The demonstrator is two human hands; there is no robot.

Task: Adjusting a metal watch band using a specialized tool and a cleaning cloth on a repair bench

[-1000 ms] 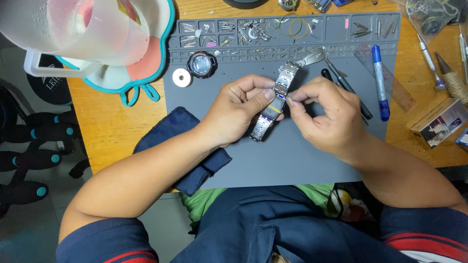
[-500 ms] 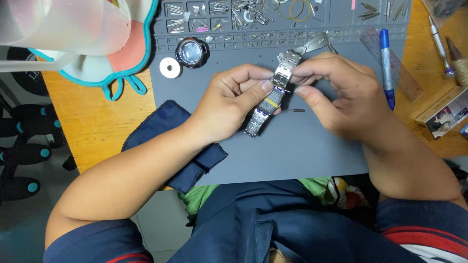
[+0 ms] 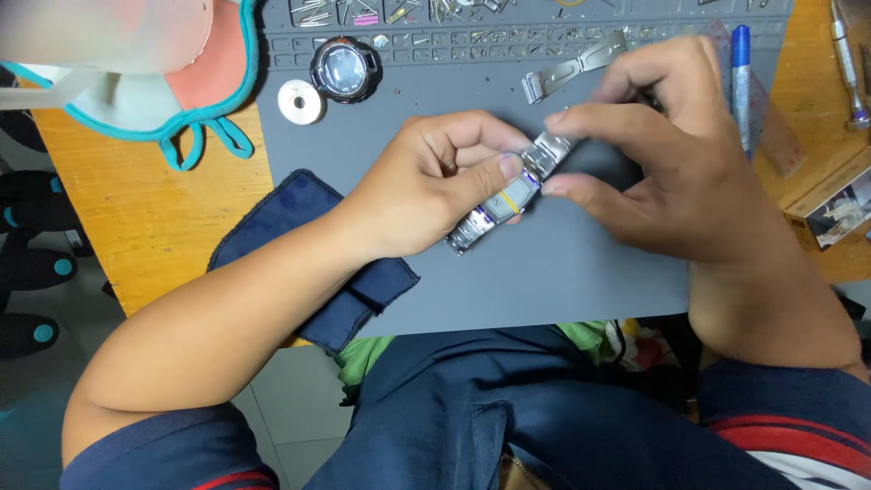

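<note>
Steel watch bracelet pinched by left hand and right hand, watch case behind.

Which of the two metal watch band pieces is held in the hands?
The nearer watch band piece, pinched between left hand and right hand; the other band piece lies free on the grey mat.

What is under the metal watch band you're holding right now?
Under the metal watch band lies bare grey work mat. The left hand and right hand cover the mat beneath its upper end, so that part is unseen.
</note>
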